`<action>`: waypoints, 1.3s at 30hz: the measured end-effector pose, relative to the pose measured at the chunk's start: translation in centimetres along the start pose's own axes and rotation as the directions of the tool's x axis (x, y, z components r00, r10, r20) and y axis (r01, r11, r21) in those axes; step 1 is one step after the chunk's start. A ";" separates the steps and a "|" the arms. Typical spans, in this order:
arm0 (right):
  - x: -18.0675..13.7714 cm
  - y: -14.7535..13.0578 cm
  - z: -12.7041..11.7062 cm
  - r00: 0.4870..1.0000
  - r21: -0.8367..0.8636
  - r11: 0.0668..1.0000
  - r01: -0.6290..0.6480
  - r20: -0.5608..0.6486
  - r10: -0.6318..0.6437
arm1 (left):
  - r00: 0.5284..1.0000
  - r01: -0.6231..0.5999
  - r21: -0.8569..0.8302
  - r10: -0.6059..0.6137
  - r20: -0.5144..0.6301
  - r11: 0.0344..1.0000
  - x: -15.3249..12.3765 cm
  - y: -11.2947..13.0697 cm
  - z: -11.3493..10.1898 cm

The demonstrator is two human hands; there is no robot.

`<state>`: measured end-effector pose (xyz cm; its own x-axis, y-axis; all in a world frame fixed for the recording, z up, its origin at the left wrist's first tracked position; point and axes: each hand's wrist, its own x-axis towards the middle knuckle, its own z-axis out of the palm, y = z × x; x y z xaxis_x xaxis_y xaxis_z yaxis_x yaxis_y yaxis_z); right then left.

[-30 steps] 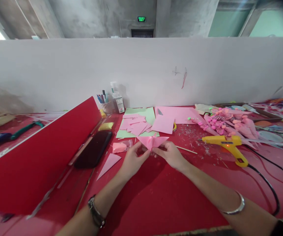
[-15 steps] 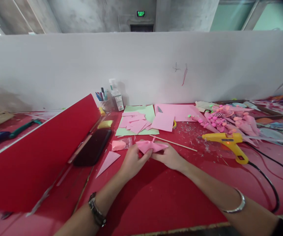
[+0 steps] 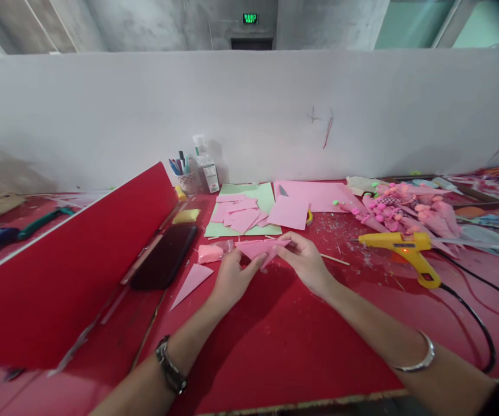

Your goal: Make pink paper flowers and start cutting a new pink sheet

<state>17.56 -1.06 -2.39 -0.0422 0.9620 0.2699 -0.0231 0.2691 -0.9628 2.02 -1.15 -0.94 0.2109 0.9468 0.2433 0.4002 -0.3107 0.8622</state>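
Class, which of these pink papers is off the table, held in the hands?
The folded one between the left hand and right hand; others, like the loose triangle and the pile on the green sheet, lie unheld.

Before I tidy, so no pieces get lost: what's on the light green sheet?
Pink paper pieces overlap on the light green sheet, and a larger pink square covers part of its right edge. Anything underneath them is hidden.

"EXIT" on green-lit sign [image 3: 250,18]; bottle label [image 3: 211,175] unreadable.
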 end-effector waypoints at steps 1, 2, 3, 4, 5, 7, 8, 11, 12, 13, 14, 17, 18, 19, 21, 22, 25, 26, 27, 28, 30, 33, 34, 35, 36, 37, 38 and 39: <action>0.0 0.0 0.0 1.000 0.009 1.000 -0.003 -0.009 0.003 | 1.000 0.002 -0.002 -0.002 0.005 1.000 0.0 0.0 0.0; 0.0 -0.1 0.1 1.000 0.014 1.000 -0.003 -0.015 0.003 | 1.000 0.000 -0.007 0.000 0.006 1.000 0.0 0.0 0.0; 0.0 -0.2 0.1 1.000 0.013 1.000 0.001 -0.018 -0.001 | 1.000 -0.004 -0.012 0.004 0.003 1.000 0.0 -0.1 0.0; 0.0 -0.2 0.1 1.000 0.006 1.000 0.003 -0.013 -0.003 | 1.000 -0.007 -0.017 0.007 -0.003 1.000 0.1 -0.2 0.1; 0.0 -0.3 0.1 1.000 -0.008 1.000 0.003 -0.002 -0.003 | 1.000 -0.009 -0.021 0.008 -0.008 1.000 0.1 -0.3 0.1; -0.1 -0.4 0.0 1.000 -0.047 0.999 -0.006 0.025 0.007 | 1.000 -0.010 -0.017 0.009 -0.018 1.000 0.1 -0.5 0.1; -0.1 -0.4 0.0 0.999 -0.082 0.997 -0.005 0.039 0.008 | 1.000 -0.010 -0.007 0.009 -0.025 1.000 0.1 -0.6 0.1; -0.1 -0.4 0.0 0.995 -0.264 0.963 0.060 0.090 -0.037 | 0.999 -0.022 0.025 0.023 -0.034 0.999 0.2 -0.7 -0.1; -0.2 -0.4 0.0 0.992 -0.328 0.940 0.091 0.110 -0.058 | 0.999 -0.035 0.030 0.036 -0.030 0.999 0.3 -0.7 -0.1; -0.2 -0.5 0.0 0.989 -0.378 0.918 0.118 0.127 -0.075 | 0.998 -0.052 0.031 0.053 -0.023 0.998 0.3 -0.7 -0.2; -0.2 -0.5 0.0 0.987 -0.402 0.906 0.133 0.136 -0.085 | 0.997 -0.069 0.029 0.070 -0.015 0.997 0.3 -0.7 -0.2; -0.2 -0.4 -0.1 0.985 -0.339 0.935 0.099 0.166 -0.044 | 0.996 -0.082 0.016 0.081 0.035 0.997 0.4 -0.8 -0.3; -0.1 -0.3 -0.2 0.982 -0.294 0.954 0.060 0.190 -0.004 | 0.996 -0.060 0.007 0.059 0.072 0.998 0.4 -0.8 -0.3; -0.1 -0.2 -0.2 0.974 -0.250 0.968 0.015 0.221 0.042 | 0.994 -0.031 -0.002 0.031 0.109 1.000 0.4 -0.9 -0.3; 0.0 0.0 -0.3 0.953 -0.192 0.980 -0.056 0.283 0.110 | 0.986 0.028 -0.019 -0.024 0.165 0.999 0.3 -0.9 -0.3; 0.0 0.1 -0.4 0.945 -0.179 0.981 -0.069 0.304 0.122 | 0.983 0.047 -0.026 -0.042 0.178 0.999 0.3 -0.8 -0.3; 0.0 0.1 -0.3 0.945 -0.175 0.984 -0.033 0.316 0.088 | 0.985 0.042 -0.032 -0.036 0.169 0.999 0.3 -0.8 -0.3; 0.0 0.1 -0.3 0.951 -0.179 0.984 -0.021 0.300 0.075 | 0.987 0.027 -0.028 -0.023 0.161 0.999 0.3 -0.8 -0.2; 0.1 0.2 -0.3 0.958 -0.180 0.984 -0.015 0.279 0.066 | 0.988 0.012 -0.024 -0.008 0.155 1.000 0.3 -0.8 -0.2; 0.1 0.2 -0.3 0.965 -0.177 0.984 -0.017 0.254 0.062 | 0.989 -0.002 -0.019 0.005 0.150 1.000 0.2 -0.8 -0.2; 0.3 0.3 -0.4 0.975 -0.162 0.986 -0.035 0.213 0.069 | 0.988 -0.019 -0.005 0.020 0.152 1.000 0.2 -0.8 -0.2; 0.4 0.4 -0.6 0.971 -0.123 0.989 -0.079 0.217 0.105 | 0.987 -0.031 0.025 0.026 0.160 0.999 0.1 -0.8 -0.3; 0.5 0.4 -0.7 0.965 -0.112 0.989 -0.094 0.235 0.118 | 0.985 -0.037 0.034 0.031 0.168 0.999 0.1 -0.8 -0.3; 0.5 0.4 -0.8 0.957 -0.104 0.989 -0.109 0.259 0.133 | 0.983 -0.044 0.040 0.036 0.183 0.998 0.1 -0.8 -0.4; 0.5 0.3 -0.9 0.947 -0.100 0.987 -0.124 0.284 0.148 | 0.979 -0.049 0.044 0.039 0.202 0.998 0.1 -0.7 -0.4; 0.5 0.3 -1.0 0.939 -0.104 0.985 -0.137 0.303 0.162 | 0.973 -0.051 0.045 0.039 0.226 0.998 0.1 -0.7 -0.5; 0.5 0.3 -1.0 0.934 -0.115 0.983 -0.145 0.313 0.174 | 0.968 -0.050 0.043 0.038 0.249 0.998 0.2 -0.6 -0.6; 0.5 0.2 -1.1 0.931 -0.129 0.980 -0.149 0.315 0.183 | 0.963 -0.047 0.040 0.035 0.267 0.998 0.2 -0.6 -0.7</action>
<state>18.62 -0.49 -2.51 -0.3581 0.9304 0.0786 0.1122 0.1265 -0.9856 1.22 -0.68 -1.14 0.4551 0.8784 0.1458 0.4251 -0.3583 0.8312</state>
